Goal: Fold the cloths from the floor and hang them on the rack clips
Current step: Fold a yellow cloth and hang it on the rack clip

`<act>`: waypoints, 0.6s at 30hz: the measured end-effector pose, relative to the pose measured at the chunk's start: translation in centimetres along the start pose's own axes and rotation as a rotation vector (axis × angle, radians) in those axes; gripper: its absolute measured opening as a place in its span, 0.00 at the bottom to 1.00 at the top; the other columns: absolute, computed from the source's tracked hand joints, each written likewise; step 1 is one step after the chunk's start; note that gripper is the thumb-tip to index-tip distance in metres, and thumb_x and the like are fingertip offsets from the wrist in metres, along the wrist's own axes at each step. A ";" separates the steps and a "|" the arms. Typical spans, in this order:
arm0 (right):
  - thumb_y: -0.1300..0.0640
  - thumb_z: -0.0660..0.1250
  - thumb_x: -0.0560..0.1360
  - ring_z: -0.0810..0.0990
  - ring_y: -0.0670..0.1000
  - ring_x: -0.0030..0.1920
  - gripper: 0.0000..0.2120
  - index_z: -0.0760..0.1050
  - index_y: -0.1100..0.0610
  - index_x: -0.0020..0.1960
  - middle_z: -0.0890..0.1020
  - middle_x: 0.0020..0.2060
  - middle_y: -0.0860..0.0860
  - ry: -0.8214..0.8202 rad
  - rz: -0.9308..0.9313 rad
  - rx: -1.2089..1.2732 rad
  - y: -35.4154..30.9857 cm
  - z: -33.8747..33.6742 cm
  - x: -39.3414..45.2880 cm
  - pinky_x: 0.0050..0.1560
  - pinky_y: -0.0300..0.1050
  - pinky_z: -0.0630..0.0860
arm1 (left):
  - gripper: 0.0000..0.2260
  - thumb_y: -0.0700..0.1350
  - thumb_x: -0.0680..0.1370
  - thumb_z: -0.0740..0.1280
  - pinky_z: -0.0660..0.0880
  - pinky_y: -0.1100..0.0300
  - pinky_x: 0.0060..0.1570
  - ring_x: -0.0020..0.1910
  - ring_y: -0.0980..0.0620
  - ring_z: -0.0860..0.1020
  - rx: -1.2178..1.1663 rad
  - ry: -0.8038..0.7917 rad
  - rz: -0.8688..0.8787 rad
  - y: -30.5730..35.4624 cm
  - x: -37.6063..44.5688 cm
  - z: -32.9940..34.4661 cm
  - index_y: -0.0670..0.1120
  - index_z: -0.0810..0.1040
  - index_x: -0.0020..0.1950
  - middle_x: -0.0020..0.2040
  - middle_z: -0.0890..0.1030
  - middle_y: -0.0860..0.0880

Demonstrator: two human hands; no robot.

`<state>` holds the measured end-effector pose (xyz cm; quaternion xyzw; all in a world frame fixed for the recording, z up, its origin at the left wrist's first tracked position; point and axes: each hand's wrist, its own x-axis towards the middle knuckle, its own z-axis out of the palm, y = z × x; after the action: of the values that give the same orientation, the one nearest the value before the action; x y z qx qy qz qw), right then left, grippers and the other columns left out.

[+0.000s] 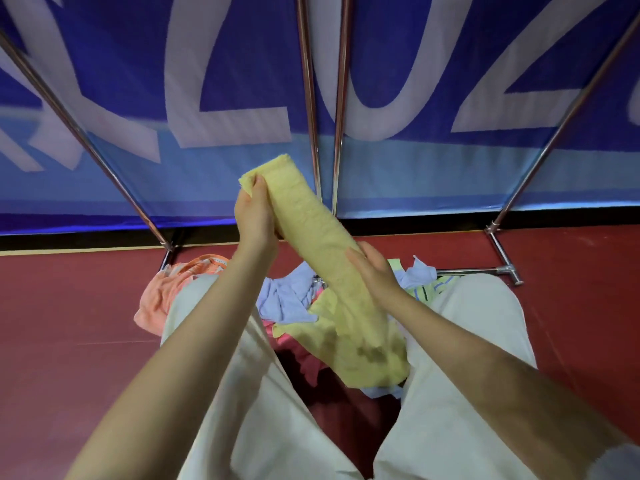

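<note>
A yellow cloth (311,244), folded into a long narrow strip, is being held up between the hands, above the heap of loose cloths (294,299) lying on the red floor (69,306) below them. The left hand (254,216) is closed on the strip's upper end, thumb and fingers pinching the corner. The right hand (372,271) is being pressed against the strip's middle, fingers wrapped partly around it; how firmly it is gripped cannot be told. The cloth is judged soft, light and limp: its lower end is sagging below the right hand. A hold at the folded upper edge is judged best for clipping. Rack poles (308,98) are standing beyond the hands; no clips are visible.
</note>
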<state>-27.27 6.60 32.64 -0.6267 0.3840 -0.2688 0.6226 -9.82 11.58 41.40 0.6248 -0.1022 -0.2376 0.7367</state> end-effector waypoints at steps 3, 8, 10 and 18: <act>0.55 0.68 0.76 0.76 0.36 0.33 0.05 0.78 0.56 0.46 0.80 0.38 0.48 -0.019 -0.052 -0.082 -4.9 -2.8 2.1 0.37 0.31 0.72 | 0.09 0.49 0.82 0.60 0.70 0.56 0.44 0.46 0.52 0.74 0.003 -0.042 0.078 3.7 0.7 2.7 0.51 0.77 0.44 0.43 0.77 0.52; 0.53 0.67 0.77 0.77 0.40 0.38 0.06 0.79 0.55 0.47 0.80 0.38 0.47 0.026 -0.167 -0.196 -13.2 -9.1 5.3 0.43 0.39 0.72 | 0.07 0.48 0.81 0.62 0.75 0.59 0.42 0.46 0.54 0.77 -0.044 -0.121 0.149 9.9 1.0 8.2 0.51 0.77 0.46 0.44 0.79 0.52; 0.54 0.66 0.78 0.78 0.48 0.44 0.09 0.79 0.59 0.52 0.81 0.43 0.52 0.045 -0.180 -0.141 -15.9 -11.9 6.2 0.48 0.44 0.74 | 0.06 0.48 0.81 0.62 0.76 0.58 0.42 0.46 0.53 0.79 -0.047 -0.165 0.188 12.1 0.8 10.8 0.51 0.78 0.46 0.45 0.80 0.52; 0.54 0.65 0.78 0.79 0.49 0.47 0.06 0.78 0.55 0.50 0.82 0.44 0.50 0.303 -0.293 -0.123 -26.0 -22.7 7.5 0.52 0.44 0.75 | 0.14 0.45 0.72 0.63 0.77 0.53 0.40 0.45 0.47 0.75 0.077 -0.310 0.368 17.9 0.0 22.9 0.44 0.77 0.56 0.48 0.76 0.46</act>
<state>-37.72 -14.40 59.04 -0.6652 0.3935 -0.4235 0.4727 -16.06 -6.53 63.31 0.5793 -0.3352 -0.1886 0.7187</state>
